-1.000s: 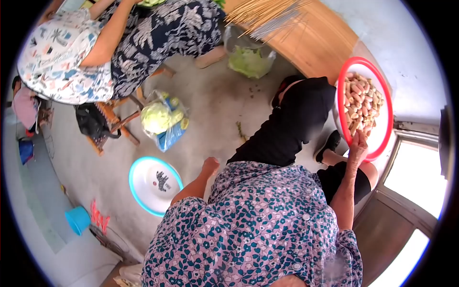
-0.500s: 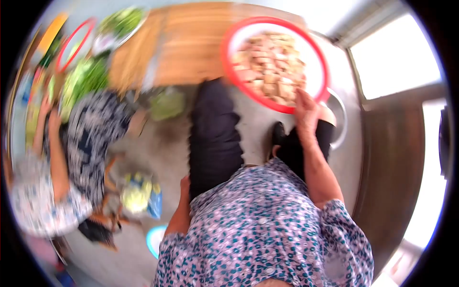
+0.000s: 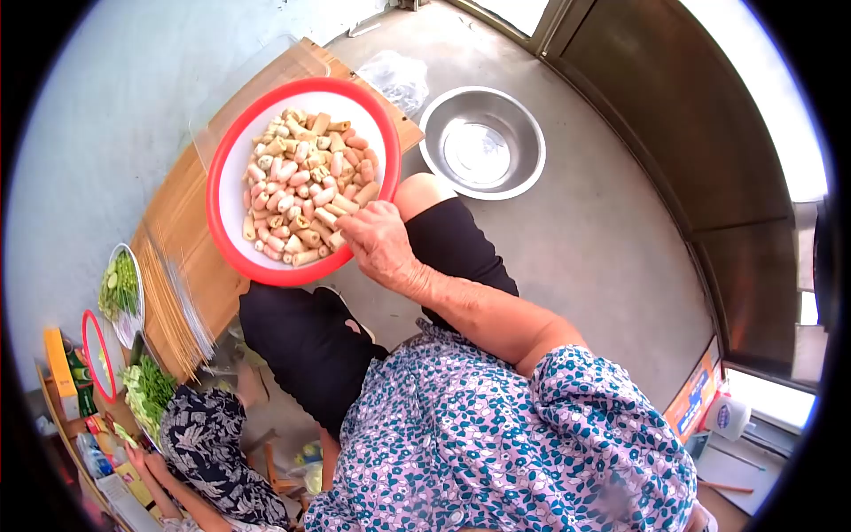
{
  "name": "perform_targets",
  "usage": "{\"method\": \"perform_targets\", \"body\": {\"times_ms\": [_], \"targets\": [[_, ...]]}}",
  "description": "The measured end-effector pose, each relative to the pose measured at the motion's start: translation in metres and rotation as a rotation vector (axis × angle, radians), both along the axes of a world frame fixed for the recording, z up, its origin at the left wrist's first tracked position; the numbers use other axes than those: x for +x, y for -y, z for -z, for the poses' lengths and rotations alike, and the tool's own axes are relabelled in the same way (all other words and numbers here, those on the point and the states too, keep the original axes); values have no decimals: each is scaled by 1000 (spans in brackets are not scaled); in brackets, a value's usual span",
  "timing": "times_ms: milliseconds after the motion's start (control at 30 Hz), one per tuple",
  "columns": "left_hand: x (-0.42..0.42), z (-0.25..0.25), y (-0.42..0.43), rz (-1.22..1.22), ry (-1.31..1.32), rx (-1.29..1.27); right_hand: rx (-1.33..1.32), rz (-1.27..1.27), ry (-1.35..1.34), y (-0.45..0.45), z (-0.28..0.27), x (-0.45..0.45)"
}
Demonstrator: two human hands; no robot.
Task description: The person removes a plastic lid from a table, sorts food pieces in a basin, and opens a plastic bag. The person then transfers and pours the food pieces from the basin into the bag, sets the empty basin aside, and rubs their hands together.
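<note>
A wide white basin (image 3: 232,168) with a red rim sits at the near end of the wooden table, partly over its edge. Heaped inside are short, tube-shaped pink and tan food pieces (image 3: 306,186) that look like cut sausage. My right hand (image 3: 381,239) is closed over the basin's rim on the side nearest me, its fingertips inside against the pieces. The undersides of those fingers are hidden. Of my left arm (image 3: 329,457) only a short stretch shows beside my thigh; its hand is out of sight.
Thin wooden skewers (image 3: 173,319) lie on the wooden table (image 3: 177,204). A steel bowl (image 3: 483,142) stands on the floor beside a clear plastic bag (image 3: 393,80). To the left, another person's hands (image 3: 146,457) are near leafy greens (image 3: 149,390) and a plate of vegetables (image 3: 120,284).
My view has swung to the right, so the table and basin appear tilted and further left. The steel bowl has come fully into view. My right hand stays at the basin's rim.
</note>
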State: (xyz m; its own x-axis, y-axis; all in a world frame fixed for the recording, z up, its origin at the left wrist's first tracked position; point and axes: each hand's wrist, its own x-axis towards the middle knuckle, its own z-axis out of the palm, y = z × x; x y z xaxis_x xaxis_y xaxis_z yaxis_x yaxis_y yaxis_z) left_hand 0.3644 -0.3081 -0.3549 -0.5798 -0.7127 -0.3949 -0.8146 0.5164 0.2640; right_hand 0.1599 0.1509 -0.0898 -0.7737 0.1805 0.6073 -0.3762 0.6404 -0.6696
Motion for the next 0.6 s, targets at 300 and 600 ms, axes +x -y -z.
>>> {"method": "perform_targets", "body": {"times_ms": [300, 600], "targets": [[-137, -193, -59, -70, -936, 145, -111, -60, 48, -14, -14, 1], [-207, -325, -272, 1203, -940, -82, -339, 197, 9, 6, -18, 5]]}}
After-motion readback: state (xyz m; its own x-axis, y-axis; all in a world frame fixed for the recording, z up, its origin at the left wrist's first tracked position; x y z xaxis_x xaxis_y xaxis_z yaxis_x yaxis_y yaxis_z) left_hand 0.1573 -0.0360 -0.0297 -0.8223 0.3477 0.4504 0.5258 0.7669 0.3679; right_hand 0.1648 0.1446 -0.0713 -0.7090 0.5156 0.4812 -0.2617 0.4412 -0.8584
